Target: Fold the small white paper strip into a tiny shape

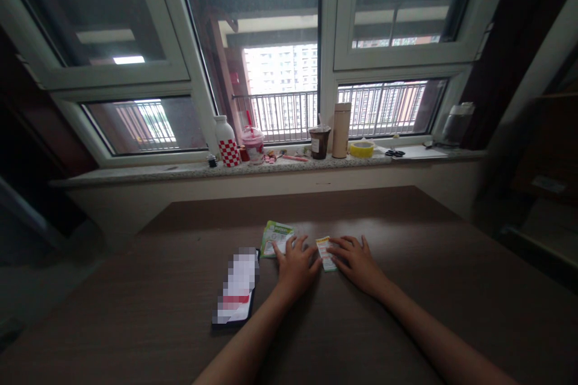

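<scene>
Head view: I have the small white packet with a yellow band flat on the tabletop, between the two hands. The work looks barely begun to me: this packet and the green packet to its left both lie unlifted, and I see nothing set aside as finished; whether either has been opened I cannot tell, so the handling itself seems still to do. The left hand, palm down just left of the small packet, has a wide, loose grip, its fingers fanned over the green packet's edge and its thumb at or just beside the small one. The right hand is spread too, fingertips over the small packet's right edge; I judge that grip to be resting rather than pinching. Nearer me and left of the small packet, I see a phone. Well beyond the small packet, a windowsill carries a pink drink, a beige flask, yellow tape and scissors.
</scene>
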The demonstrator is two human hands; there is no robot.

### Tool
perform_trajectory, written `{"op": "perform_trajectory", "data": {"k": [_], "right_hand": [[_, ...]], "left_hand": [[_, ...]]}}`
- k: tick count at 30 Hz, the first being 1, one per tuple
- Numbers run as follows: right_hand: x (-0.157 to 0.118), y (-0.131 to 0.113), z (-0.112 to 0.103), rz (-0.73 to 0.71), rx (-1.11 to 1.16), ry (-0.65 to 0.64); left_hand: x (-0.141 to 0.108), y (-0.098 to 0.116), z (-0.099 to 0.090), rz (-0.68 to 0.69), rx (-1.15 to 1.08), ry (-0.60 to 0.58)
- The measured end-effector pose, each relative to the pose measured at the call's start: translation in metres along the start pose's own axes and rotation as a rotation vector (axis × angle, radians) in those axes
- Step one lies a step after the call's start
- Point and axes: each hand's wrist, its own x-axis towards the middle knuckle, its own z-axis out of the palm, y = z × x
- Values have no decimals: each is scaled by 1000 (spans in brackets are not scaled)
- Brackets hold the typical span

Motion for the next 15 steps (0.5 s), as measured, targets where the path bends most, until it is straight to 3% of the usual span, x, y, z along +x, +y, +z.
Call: {"op": "perform_trajectory", "data": {"k": [15], "right_hand": [[1,1,2,20,14,-9]], "left_hand": [[1,0,2,-6,0,23]]}}
